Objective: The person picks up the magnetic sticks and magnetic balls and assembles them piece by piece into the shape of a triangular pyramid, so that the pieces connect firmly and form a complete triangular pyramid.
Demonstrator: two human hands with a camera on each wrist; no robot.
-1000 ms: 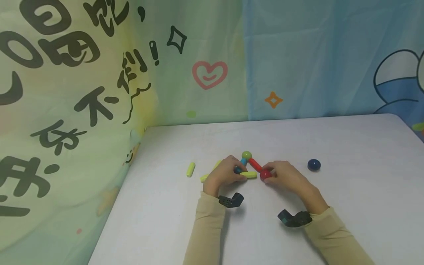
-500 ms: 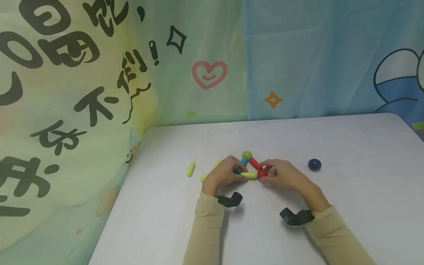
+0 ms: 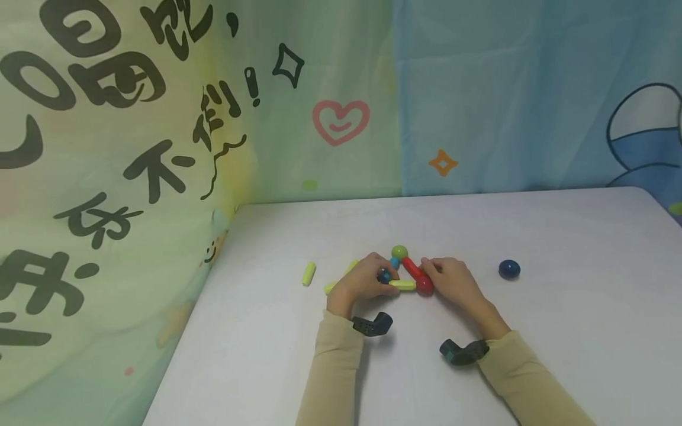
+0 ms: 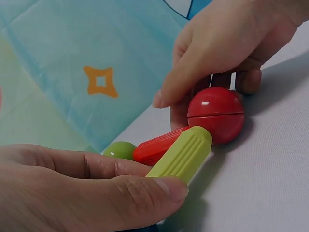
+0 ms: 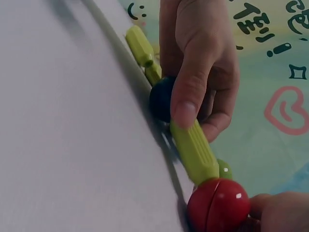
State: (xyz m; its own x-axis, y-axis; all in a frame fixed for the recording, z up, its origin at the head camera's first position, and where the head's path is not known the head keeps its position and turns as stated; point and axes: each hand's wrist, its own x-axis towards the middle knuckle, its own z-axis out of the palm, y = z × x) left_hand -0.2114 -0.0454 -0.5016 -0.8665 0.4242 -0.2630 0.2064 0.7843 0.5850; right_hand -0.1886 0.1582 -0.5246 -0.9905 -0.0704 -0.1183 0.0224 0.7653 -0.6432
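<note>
My left hand [image 3: 363, 279] pinches a yellow-green magnetic rod [image 4: 181, 157] between thumb and fingers, beside a dark blue ball [image 5: 161, 99] partly hidden by that hand. The rod's far end meets a red ball [image 4: 216, 116]. A red rod [image 3: 411, 268] runs from the red ball to a green ball [image 3: 399, 252], where a light blue piece [image 3: 395, 263] also joins. Right next to the red ball is my right hand [image 3: 453, 284], its thumb extended near the red rod. One of its fingertips seems to touch the ball; no grip shows.
Another yellow-green rod [image 3: 308, 274] lies apart on the left of the white table [image 3: 256, 355]. More yellow-green rods [image 5: 140, 46] lie behind my left hand, partly covered. A loose dark blue ball [image 3: 509, 270] sits to the right. A printed curtain [image 3: 341, 71] stands behind the table.
My right hand brought the red ball left against the yellow-green rod's end, then loosened its hold and shifted beside it. My left hand stays on the rod.
</note>
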